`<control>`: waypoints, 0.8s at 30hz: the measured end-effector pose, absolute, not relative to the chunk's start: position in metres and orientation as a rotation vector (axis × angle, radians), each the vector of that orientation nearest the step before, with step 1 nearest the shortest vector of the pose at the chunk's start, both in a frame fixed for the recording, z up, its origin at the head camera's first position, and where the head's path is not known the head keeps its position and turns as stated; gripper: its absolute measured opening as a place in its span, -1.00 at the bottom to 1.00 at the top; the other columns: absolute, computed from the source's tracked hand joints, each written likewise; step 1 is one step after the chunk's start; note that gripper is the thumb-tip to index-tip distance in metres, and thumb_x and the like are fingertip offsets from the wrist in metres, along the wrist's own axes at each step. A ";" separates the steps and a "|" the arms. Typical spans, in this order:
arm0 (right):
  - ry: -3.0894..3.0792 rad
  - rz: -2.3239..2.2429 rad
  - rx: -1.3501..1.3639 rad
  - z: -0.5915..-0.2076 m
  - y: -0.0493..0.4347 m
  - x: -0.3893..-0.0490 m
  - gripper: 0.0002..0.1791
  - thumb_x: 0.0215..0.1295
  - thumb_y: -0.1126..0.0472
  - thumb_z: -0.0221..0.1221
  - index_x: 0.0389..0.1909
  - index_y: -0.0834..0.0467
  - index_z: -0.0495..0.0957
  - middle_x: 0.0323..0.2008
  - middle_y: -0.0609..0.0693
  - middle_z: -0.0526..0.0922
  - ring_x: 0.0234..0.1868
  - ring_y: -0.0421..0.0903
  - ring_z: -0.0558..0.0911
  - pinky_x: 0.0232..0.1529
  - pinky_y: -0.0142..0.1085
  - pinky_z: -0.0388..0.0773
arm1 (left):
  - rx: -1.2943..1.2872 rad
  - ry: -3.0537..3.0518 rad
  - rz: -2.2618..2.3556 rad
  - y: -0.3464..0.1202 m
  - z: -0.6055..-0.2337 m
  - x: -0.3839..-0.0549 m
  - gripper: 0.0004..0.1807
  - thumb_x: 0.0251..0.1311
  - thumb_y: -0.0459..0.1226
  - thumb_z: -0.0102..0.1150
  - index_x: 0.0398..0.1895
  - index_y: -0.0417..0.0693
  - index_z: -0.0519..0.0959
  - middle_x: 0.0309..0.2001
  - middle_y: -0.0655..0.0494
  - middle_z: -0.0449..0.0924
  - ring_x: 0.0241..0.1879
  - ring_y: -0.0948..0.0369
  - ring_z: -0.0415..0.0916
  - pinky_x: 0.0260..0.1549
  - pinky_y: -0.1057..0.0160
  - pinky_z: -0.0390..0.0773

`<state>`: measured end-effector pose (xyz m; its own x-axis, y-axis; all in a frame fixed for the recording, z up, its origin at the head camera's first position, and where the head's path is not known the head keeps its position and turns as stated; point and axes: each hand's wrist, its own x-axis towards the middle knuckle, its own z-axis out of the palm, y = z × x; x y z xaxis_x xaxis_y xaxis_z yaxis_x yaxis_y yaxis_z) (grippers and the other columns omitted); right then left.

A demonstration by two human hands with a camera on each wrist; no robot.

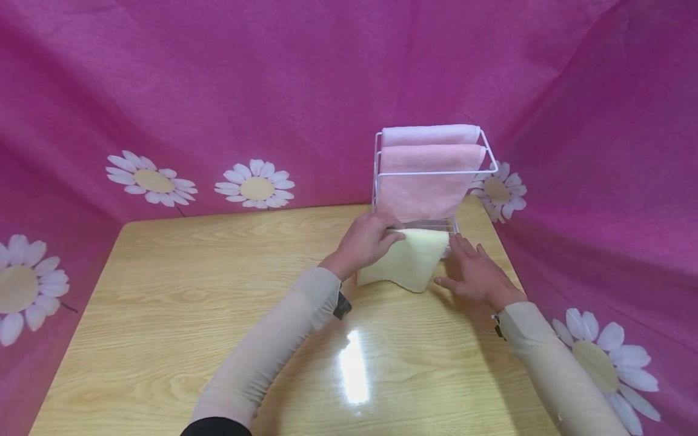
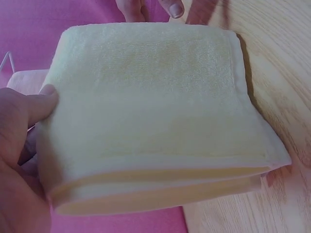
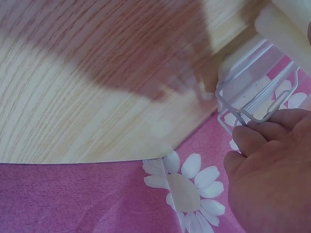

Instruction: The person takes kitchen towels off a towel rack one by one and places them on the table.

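At one o'clock on the bench (image 1: 218,272), a left hand (image 1: 364,243) pinches a yellow towel (image 1: 418,259) between thumb and fingers near its ten o'clock corner, on the rack's (image 1: 436,174) six o'clock side; at the towel's three o'clock, the right hand's (image 1: 482,275) extended fingers touch the rack.

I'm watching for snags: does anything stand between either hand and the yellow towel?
Nothing visible stands between the left hand and the yellow towel: it pinches the towel at one edge. In the right wrist view, the end of the white wire rack lies between the right hand and the towel.
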<state>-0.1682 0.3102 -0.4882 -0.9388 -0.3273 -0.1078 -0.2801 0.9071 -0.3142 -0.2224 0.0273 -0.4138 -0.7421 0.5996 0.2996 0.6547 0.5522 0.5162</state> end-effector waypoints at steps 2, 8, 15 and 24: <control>2.911 -0.452 -0.465 -0.488 0.310 -0.168 0.17 0.31 -0.24 0.24 0.55 0.40 -0.19 0.54 0.38 -0.11 0.54 0.25 -0.07 0.46 0.20 -0.19 | -1.082 -2.690 -0.960 0.027 -0.414 -0.222 -0.81 0.32 -0.17 0.31 -0.13 -0.06 0.75 -0.23 0.14 0.72 -0.20 0.21 0.62 -0.08 0.20 0.53; 2.899 -0.458 -0.451 -0.488 0.310 -0.168 0.09 0.38 -0.20 0.17 0.55 0.40 -0.18 0.54 0.39 -0.13 0.54 0.26 -0.08 0.47 0.19 -0.22 | -1.102 -2.676 -0.977 0.024 -0.416 -0.217 -0.82 0.31 -0.17 0.32 -0.15 -0.06 0.75 -0.23 0.15 0.72 -0.21 0.21 0.63 -0.09 0.19 0.53; 2.906 -0.446 -0.464 -0.485 0.309 -0.166 -0.07 0.54 -0.16 -0.03 0.55 0.40 -0.17 0.53 0.41 -0.11 0.53 0.28 -0.05 0.45 0.22 -0.18 | -1.124 -2.669 -1.013 0.022 -0.420 -0.209 -0.80 0.32 -0.17 0.31 -0.12 -0.07 0.74 -0.17 0.14 0.74 -0.14 0.19 0.65 -0.01 0.16 0.53; 2.917 -0.447 -0.491 -0.486 0.309 -0.166 -0.07 0.54 -0.18 -0.04 0.56 0.37 -0.18 0.53 0.41 -0.11 0.53 0.30 -0.06 0.44 0.25 -0.18 | -1.142 -2.613 -1.058 0.017 -0.427 -0.190 -0.83 0.29 -0.20 0.33 -0.16 -0.10 0.73 -0.22 0.11 0.73 -0.19 0.18 0.65 -0.08 0.19 0.56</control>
<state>-0.1656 0.3094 -0.4860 -0.9353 -0.3404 -0.0965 -0.2959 0.9021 -0.3141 -0.1901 0.0173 -0.4270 -0.7137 0.6088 0.3465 0.6783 0.4771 0.5589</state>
